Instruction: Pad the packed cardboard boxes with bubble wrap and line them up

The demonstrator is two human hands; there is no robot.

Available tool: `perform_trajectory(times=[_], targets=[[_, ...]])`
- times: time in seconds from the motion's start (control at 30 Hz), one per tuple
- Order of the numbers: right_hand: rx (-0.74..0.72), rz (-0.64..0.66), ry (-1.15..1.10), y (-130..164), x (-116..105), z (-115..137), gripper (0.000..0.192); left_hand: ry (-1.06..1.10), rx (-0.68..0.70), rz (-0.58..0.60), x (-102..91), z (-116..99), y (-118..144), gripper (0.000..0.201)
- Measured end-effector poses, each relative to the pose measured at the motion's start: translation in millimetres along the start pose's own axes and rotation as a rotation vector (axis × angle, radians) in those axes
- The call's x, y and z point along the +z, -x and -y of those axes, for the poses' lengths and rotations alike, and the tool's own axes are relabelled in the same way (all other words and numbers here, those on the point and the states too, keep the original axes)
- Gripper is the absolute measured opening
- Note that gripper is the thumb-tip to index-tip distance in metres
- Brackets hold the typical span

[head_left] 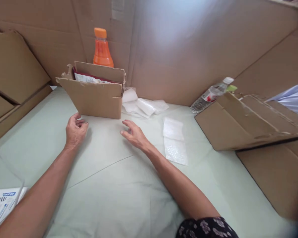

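A small cardboard box [96,99] stands upright with its top open, and a dark red and white packet [89,78] shows inside it. My left hand [75,130] is just in front of the box's lower left corner, its fingers loosely bent and apart with nothing in them. Near the lower right corner, my right hand [134,134] reaches toward the box with thumb and fingers spread, holding nothing. A gap separates the two hands. To the right of my right hand, a flat strip of bubble wrap [175,140] lies on the pale green cloth [106,188].
Behind the box is an orange bottle [103,53]. Crumpled white wrapping [144,106] lies beside it. A clear bottle [211,96] leans by cardboard boxes [238,122] at right. More cardboard [15,66] stands at left, above a white labelled package [5,205].
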State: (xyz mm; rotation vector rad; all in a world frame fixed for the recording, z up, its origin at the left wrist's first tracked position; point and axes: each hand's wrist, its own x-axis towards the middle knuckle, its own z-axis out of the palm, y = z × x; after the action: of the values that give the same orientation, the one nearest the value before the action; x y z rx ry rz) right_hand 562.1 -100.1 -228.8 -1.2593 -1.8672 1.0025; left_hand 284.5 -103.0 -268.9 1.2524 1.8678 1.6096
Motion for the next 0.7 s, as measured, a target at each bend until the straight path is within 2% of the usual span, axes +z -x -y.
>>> perform_trajectory(times=[0.07, 0.17, 0.27, 0.37, 0.47, 0.53, 0.63, 0.7], targets=[[-0.05, 0.034, 0.099, 44.0, -26.4, 10.8, 0.039, -0.05, 0.034, 0.042, -0.6, -2.8, 3.8, 0.044], [-0.091, 0.026, 0.353, 110.9, -75.7, 10.2, 0.036, -0.117, 0.107, 0.117, 2.3, -8.8, 14.3, 0.032], [-0.08, -0.023, 0.712, 160.2, -117.3, -12.3, 0.041, -0.157, 0.185, 0.214, 10.4, -16.3, 35.6, 0.025], [-0.085, -0.108, 0.983, 181.0, -135.6, -41.1, 0.032, -0.179, 0.254, 0.325, 19.3, -25.1, 66.0, 0.025], [-0.135, -0.237, 0.999, 175.8, -131.8, -55.5, 0.029, -0.19, 0.319, 0.438, 20.7, -37.0, 97.2, 0.029], [-0.184, -0.268, 0.965, 167.0, -119.7, -50.5, 0.03, -0.189, 0.354, 0.51, 14.3, -47.3, 116.9, 0.033], [-0.269, -0.199, 0.871, 162.2, -90.2, -21.4, 0.026, -0.174, 0.404, 0.607, -4.9, -64.9, 147.5, 0.045], [-0.323, -0.101, 0.731, 167.2, -66.9, 6.8, 0.025, -0.144, 0.516, 0.685, -19.5, -75.1, 168.1, 0.063]])
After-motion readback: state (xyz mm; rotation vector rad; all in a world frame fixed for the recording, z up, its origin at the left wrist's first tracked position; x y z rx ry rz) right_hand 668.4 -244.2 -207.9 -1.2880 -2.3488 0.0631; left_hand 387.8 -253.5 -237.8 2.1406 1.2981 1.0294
